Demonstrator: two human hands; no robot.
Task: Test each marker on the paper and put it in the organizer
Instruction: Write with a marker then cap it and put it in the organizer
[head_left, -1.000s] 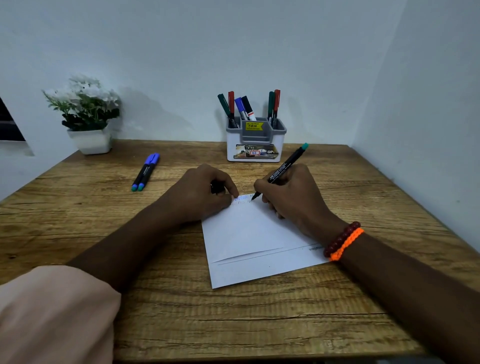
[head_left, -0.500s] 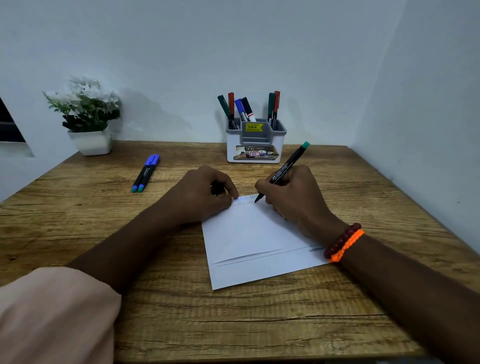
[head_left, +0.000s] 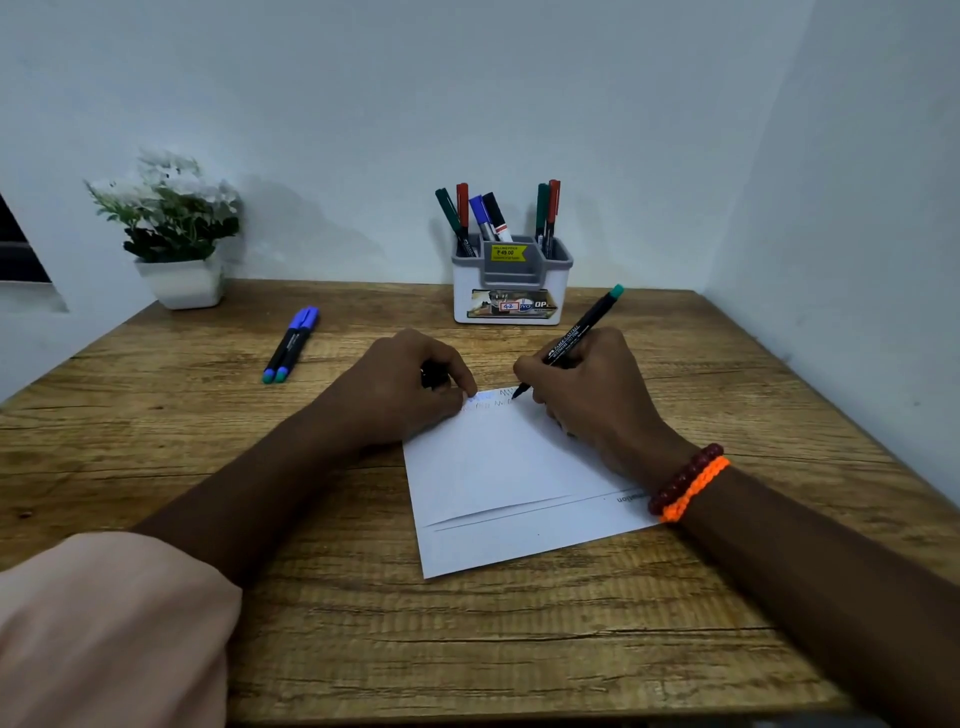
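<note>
One brown wooden table (head_left: 363, 649) carries white paper sheet (head_left: 498, 483) at centre. Beyond paper: grey-white plastic organizer (head_left: 511, 291) w/ markers. Left hand (head_left: 400, 384) curled round dark cap, resting on paper's far-left corner. Right hand (head_left: 597, 384) grips black teal-ended marker (head_left: 574, 335), tip on paper's far edge.

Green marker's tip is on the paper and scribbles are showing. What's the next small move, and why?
Probably lift the green-ended marker off the paper and bring it to the cap pinched in the left hand. The right hand holds its tip at fresh scribbles, so the test looks done; capping comes before the organizer.
</note>
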